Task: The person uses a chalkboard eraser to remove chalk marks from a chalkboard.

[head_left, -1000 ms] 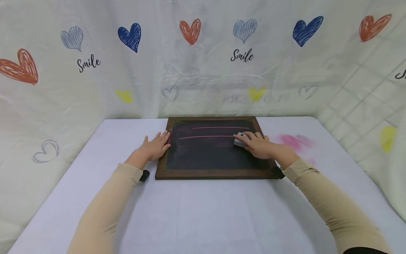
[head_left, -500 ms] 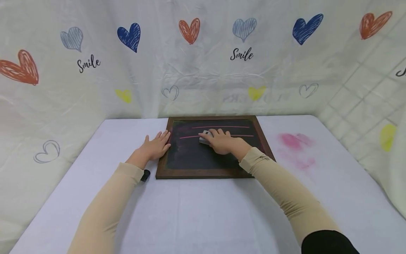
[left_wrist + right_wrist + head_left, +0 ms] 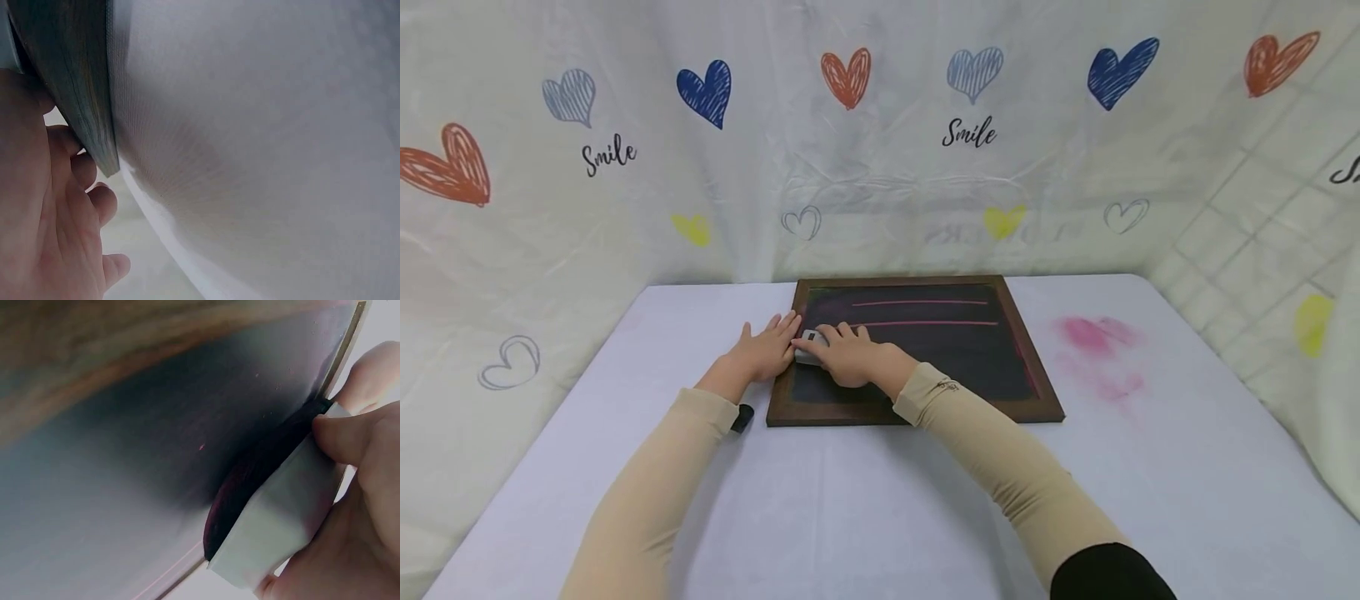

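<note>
A wood-framed chalkboard lies on the table with two pink chalk lines across its upper half. My right hand grips a grey-white eraser at the board's left side, close beside my left fingers. In the right wrist view the eraser has its dark felt face against the board, with thumb and fingers on its pale body. My left hand rests with fingers extended against the left edge of the frame. Seen from the left wrist, the fingers of this hand touch the wooden frame.
Pink chalk smudges mark the white tablecloth right of the board. Behind the table hangs a white curtain printed with hearts and "Smile". A black wrist device sits below the left hand.
My right hand has slid the eraser leftward across the board from the right side to the left edge. The lower pink line shows again behind it. The left hand has stayed in place.
</note>
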Motion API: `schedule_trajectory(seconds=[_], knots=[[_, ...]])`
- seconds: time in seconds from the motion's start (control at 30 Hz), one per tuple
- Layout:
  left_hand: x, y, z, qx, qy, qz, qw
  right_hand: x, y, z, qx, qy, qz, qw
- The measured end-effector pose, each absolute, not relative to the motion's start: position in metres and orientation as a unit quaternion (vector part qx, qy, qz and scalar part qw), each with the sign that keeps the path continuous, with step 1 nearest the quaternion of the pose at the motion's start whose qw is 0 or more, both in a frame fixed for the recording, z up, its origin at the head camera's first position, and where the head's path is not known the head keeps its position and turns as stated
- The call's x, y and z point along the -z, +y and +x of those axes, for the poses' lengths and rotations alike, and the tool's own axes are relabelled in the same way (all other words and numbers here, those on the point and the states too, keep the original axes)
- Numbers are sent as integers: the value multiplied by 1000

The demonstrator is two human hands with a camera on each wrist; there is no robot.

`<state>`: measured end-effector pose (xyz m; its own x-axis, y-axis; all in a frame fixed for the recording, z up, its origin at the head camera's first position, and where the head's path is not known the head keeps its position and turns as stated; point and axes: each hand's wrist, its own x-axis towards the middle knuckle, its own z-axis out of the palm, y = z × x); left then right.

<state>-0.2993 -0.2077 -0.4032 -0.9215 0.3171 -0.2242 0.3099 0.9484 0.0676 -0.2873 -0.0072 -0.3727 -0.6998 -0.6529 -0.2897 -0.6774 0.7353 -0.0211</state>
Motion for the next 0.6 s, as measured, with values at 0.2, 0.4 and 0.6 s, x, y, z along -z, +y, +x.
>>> schedule_trajectory(seconds=[0.2, 0.4, 0.6], knots=[[405, -209, -298, -19, 980, 160, 115, 375, 15, -293, -20, 917, -376, 130], [402, -209, -299, -23, 980, 164, 112, 375, 74, -314, 11, 929, -338, 148], [404, -210, -300, -24, 980, 164, 113, 370, 147, -320, 41, 944, -289, 151]])
